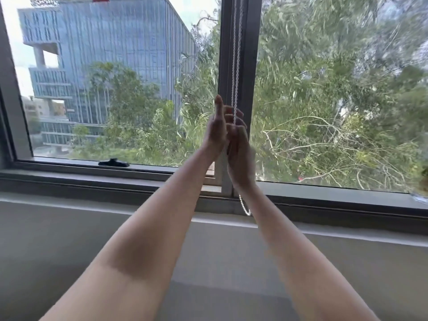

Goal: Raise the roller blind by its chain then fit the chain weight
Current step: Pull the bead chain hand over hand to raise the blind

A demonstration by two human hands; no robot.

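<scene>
A white bead chain (235, 66) hangs in two strands down the dark window mullion (249, 77) in the middle of the view. My right hand (239, 156) is closed around the chain at about sill height above the frame. The chain's bottom loop (245, 208) dangles below that wrist. My left hand (216, 128) is held up flat right beside the right hand, fingers straight, touching or nearly touching the chain; I cannot tell whether it grips. The blind itself and any chain weight are out of view.
A black window handle (113, 162) lies on the lower frame at left. The grey sill (92, 181) runs across the view, with a grey wall below. Trees and a glass building show through the panes. A glass object (420, 195) sits at the far right on the sill.
</scene>
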